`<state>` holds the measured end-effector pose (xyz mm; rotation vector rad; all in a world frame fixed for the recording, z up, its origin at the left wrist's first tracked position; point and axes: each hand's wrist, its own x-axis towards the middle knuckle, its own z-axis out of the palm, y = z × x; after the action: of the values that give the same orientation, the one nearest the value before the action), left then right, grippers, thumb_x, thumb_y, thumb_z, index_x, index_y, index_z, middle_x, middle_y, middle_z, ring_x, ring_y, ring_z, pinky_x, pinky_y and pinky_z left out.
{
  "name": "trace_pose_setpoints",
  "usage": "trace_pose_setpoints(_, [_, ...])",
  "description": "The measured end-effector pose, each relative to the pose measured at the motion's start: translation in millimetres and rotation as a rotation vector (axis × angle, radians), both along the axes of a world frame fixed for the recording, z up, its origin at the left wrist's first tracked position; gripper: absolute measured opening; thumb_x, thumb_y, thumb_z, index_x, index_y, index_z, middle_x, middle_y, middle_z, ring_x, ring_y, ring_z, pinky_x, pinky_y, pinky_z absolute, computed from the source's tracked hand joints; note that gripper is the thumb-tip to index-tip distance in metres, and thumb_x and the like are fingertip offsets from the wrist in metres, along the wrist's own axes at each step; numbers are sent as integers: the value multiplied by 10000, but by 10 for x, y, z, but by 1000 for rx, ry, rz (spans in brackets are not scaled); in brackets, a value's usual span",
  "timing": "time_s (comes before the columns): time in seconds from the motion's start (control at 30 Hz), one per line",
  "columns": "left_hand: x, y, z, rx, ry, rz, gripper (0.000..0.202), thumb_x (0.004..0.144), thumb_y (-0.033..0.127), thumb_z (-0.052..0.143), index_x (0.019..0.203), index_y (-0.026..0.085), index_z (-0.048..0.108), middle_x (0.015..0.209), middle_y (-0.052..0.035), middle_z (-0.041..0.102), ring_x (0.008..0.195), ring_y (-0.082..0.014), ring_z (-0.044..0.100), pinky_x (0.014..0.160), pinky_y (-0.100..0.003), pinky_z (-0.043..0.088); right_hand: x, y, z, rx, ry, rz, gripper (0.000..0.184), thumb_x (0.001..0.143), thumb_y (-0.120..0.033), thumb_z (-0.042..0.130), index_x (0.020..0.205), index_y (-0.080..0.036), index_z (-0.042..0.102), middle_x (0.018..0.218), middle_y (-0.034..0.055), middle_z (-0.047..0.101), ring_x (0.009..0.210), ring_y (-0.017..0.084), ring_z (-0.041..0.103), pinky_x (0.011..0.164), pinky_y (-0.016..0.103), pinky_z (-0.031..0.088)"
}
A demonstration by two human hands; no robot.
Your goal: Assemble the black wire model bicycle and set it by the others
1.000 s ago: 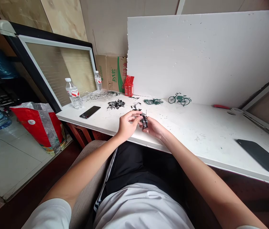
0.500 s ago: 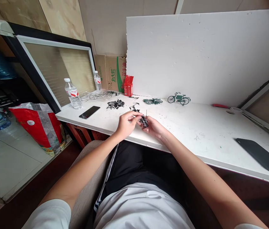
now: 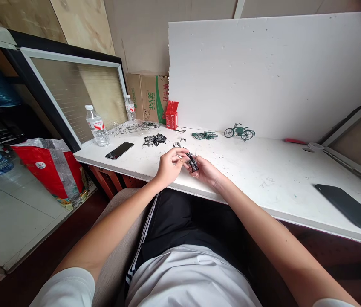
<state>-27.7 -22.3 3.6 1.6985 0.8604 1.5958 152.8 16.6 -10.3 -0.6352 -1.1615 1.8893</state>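
Note:
Just above the table's front edge, both my hands meet around a small black model part (image 3: pixel 192 163), with thin shiny pieces on it. My left hand (image 3: pixel 169 165) pinches its left side between thumb and fingertips. From the right, the fingers of my right hand (image 3: pixel 208 171) wrap its lower end and partly hide it. Loose black parts (image 3: pixel 179 143) lie just beyond my left fingers. Farther back are a pile of black model parts (image 3: pixel 155 139), a green bundle of bicycle parts (image 3: pixel 204 135) and an upright green model bicycle (image 3: pixel 239 132).
On the white table (image 3: pixel 247 179), a phone (image 3: pixel 119 150) and a water bottle (image 3: pixel 97 126) stand left, near wiry part frames (image 3: pixel 135 127). A small red box (image 3: pixel 171 115) is at the back before a white board (image 3: pixel 263 72). A dark flat object (image 3: pixel 348 207) lies right.
The black part has tilted slightly between my fingers, and my left fingertips have shifted a little along it. The whole view has drifted slightly; both hands keep their grip.

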Motion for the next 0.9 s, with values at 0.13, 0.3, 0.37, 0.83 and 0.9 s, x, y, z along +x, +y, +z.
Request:
trace_pose_setpoints(0.13, [-2, -9, -3, 17, 5, 1, 327, 949, 380, 761, 1210, 192, 706, 1011, -73, 771, 713, -164, 772, 699, -283, 629, -2, -6, -2, 1, -7, -10, 134, 833, -285, 687, 927, -200, 643, 850, 27, 606, 721, 142, 498, 501, 223, 345])
trace_pose_setpoints(0.3, [13, -12, -19, 32, 6, 11, 306, 958, 429, 750, 1127, 173, 741, 1018, -99, 777, 800, -186, 782, 781, -306, 631, -26, -24, -13, 64, 18, -171, 201, 870, -368, 745, 902, -228, 605, 876, 18, 598, 768, 153, 528, 539, 226, 392])
trace_pose_setpoints(0.37, [29, -1, -29, 21, -38, 18, 338, 937, 444, 776, 1132, 171, 735, 1006, -99, 772, 827, -190, 781, 797, -309, 628, -31, -15, -18, 117, 8, -252, 304, 853, -446, 795, 883, -239, 574, 853, 4, 566, 774, 157, 536, 564, 237, 424])
trace_pose_setpoints(0.83, [81, 101, -58, -187, -339, -104, 400, 787, 446, 921, 995, 158, 736, 1000, -86, 748, 885, -183, 705, 865, -350, 611, -48, -35, 23, 394, -140, -443, 495, 850, -620, 771, 908, -276, 419, 840, -46, 448, 669, 126, 494, 556, 261, 482])
trace_pose_setpoints(0.9, [70, 89, -32, -209, -317, -99, 399, 817, 442, 899, 1056, 159, 751, 1043, -92, 751, 836, -165, 687, 823, -330, 596, -59, -48, 42, 418, -141, -458, 462, 873, -575, 747, 907, -280, 394, 837, -47, 435, 667, 128, 488, 558, 263, 485])
